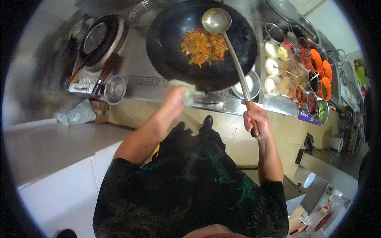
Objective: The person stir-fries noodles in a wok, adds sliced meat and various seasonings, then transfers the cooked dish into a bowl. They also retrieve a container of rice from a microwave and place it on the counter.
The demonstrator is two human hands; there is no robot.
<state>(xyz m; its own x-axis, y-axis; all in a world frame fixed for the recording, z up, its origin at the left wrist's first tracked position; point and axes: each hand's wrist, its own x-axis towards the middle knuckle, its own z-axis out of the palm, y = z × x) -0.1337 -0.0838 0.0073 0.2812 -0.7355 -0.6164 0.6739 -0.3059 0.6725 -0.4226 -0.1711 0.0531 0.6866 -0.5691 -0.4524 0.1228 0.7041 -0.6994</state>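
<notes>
A large black wok (pixel 166 44) sits before me on the steel cooking counter. Cooked shredded food (pixel 201 47), orange-brown and glossy, lies heaped in its middle. My left hand (pixel 175 99) is closed around a pale folded cloth (pixel 188 92) at the wok's near rim; motion blurs the cloth, and whether it grips the wok is hidden. In my right hand (pixel 257 120) is the wooden handle of a long steel ladle (pixel 216 20). The ladle's round bowl is over the far right part of the wok, beside the food.
Right of the wok stand several seasoning tubs (pixel 272 66), orange bowls (pixel 326 69) and a cup of chopped greens (pixel 323 110). A bowl of white contents (pixel 252 85) is partly under the wok's right rim. To the left are a metal bowl (pixel 115 89), a strainer (pixel 94 38) and a plastic bag (pixel 78 113).
</notes>
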